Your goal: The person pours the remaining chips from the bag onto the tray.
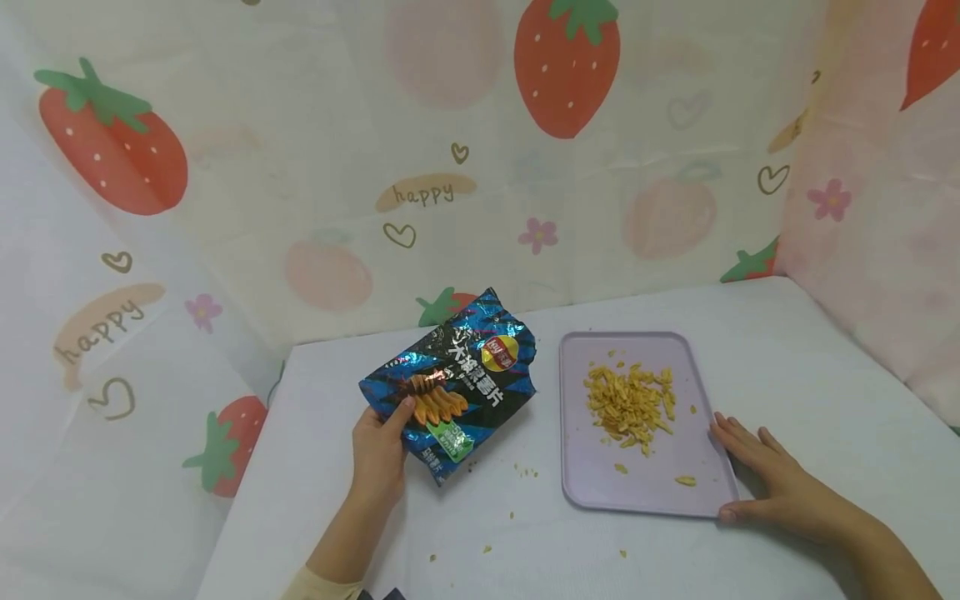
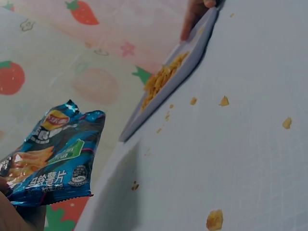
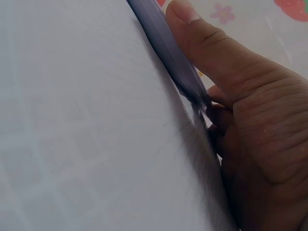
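Observation:
A blue and black potato chip bag [image 1: 457, 379] is held up over the left side of the table, tilted, its printed front showing. My left hand [image 1: 381, 454] grips its lower left edge, thumb on the front; the other fingers are hidden behind. The bag's upper right edge looks ragged. On the table to its right lies a pale purple tray [image 1: 660, 492] bearing a heap of broken yellow chips [image 1: 628, 404]. My right hand [image 1: 780, 479] touches the tray's right side with extended fingers, its thumb at the near right corner. In the right wrist view, the thumb [image 3: 207, 45] lies along the rim.
Small chip crumbs [image 2: 224, 101] are scattered on the white tablecloth [image 1: 525, 558] between the bag and the tray and nearer to me. A strawberry-printed curtain [image 1: 337, 125] hangs behind the table and along both sides.

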`<state>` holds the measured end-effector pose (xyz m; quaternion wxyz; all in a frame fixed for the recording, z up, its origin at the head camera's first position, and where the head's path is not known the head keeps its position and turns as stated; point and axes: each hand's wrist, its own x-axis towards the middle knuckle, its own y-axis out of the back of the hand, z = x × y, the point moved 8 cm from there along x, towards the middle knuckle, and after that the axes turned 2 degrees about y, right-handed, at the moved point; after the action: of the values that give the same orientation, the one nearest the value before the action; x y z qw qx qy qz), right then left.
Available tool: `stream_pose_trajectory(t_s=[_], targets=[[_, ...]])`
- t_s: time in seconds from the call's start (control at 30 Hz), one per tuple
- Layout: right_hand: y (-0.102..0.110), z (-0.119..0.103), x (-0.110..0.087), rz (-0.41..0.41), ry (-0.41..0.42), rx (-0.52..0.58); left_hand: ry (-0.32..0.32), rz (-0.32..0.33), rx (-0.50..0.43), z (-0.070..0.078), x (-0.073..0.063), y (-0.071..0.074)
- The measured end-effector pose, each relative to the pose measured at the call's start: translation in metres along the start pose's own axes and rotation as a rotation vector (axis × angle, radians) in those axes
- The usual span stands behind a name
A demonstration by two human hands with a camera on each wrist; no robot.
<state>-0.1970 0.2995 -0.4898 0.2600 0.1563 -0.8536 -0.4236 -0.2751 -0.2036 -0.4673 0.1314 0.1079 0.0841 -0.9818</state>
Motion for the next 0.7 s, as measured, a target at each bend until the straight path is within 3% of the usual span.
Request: stream_pose_trajectory(t_s=[0.2, 0.7], targets=[[0.002, -0.005, 0.001, 0.012, 0.027, 0.007, 0.011, 0.003, 0.006, -0.005, 0.002, -0.001], [0.002, -0.002, 0.001, -0.007, -0.002, 0.010, 0.031, 0.039, 0.040, -0.027, 0.009, -0.004]])
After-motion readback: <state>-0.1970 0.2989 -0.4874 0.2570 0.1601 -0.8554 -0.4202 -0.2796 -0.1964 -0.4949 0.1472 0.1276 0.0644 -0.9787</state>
